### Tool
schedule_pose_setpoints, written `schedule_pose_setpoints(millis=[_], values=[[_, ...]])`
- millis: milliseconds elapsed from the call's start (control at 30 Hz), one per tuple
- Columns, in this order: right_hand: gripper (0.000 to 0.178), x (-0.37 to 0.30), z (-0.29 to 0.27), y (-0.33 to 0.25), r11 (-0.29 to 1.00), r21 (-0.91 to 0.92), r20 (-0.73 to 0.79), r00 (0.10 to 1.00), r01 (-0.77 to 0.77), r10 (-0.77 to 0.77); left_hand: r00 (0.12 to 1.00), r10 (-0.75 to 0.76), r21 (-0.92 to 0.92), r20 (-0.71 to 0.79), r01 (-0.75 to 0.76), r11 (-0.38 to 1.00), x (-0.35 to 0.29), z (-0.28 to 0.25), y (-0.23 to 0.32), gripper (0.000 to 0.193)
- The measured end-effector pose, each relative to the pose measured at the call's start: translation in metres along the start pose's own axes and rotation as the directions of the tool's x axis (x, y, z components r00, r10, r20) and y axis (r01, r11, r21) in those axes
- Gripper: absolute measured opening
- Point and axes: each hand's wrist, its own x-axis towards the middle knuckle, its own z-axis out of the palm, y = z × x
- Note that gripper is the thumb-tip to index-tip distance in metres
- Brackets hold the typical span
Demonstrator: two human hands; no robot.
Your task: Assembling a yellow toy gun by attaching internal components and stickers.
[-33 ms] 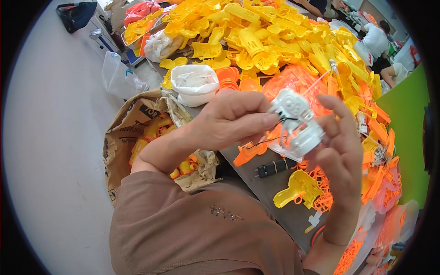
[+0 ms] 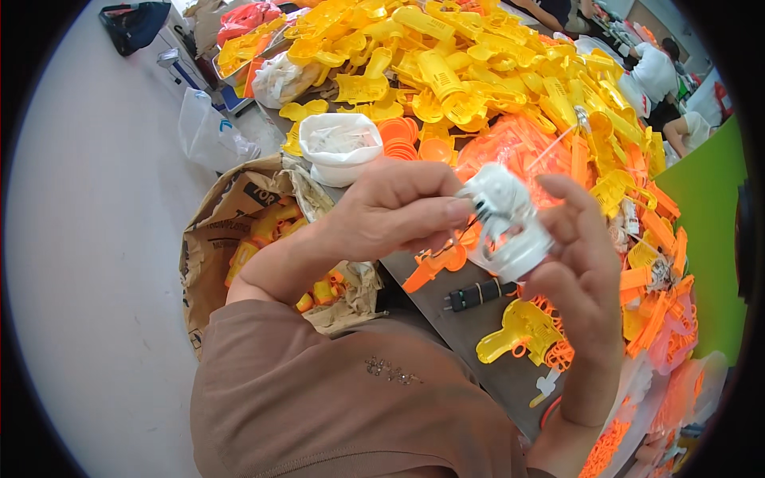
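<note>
The left fingers (image 2: 434,213) pinch the white mechanism (image 2: 510,209); the right fingers (image 2: 588,243), half-curled, hold its end. I'd keep the dark wire (image 2: 480,205) unsnagged.

White assembly (image 2: 516,209): glossy molded plastic, small mechanism housing, somewhat motion-blurred in your view.
Upper end: blocky with rounded raised details, pointing away from you and to your left.
Lower end: smooth, rounded, cup-like, pointing toward your right hand (image 2: 586,275).
Middle: you can see an open gap between the two ends.
Wires (image 2: 480,205): thin, dark, at the left edge by your left thumb.
Pose: tilted, held up off the table.
Hold: your left hand (image 2: 398,209) pinches the left edge; your right fingers curve about the right side, exact contact unclear.
</note>
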Motion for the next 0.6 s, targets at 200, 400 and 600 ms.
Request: schedule_pose_setpoints(millis=[200, 400, 600], values=[[0.064, 0.005, -0.006, 0.039, 0.976, -0.078, 0.13, 0.969, -0.201, 0.21, 0.979, 0.075, -0.068, -0.189, -0.089, 0.994, -0.028, -0.044, 0.009, 0.019], [0.047, -0.03, -0.049, 0.062, 0.892, -0.318, 0.132, 0.916, -0.323, 0.379, 0.646, 0.394, 0.211, -0.654, -0.344, 0.915, -0.019, -0.143, 0.048, 0.019], [0.038, -0.07, -0.079, 0.087, 0.895, -0.006, -0.199, 0.877, -0.446, 0.437, 0.448, 0.672, 0.511, -0.59, -0.437, 0.74, 0.022, -0.364, 0.131, 0.021]])
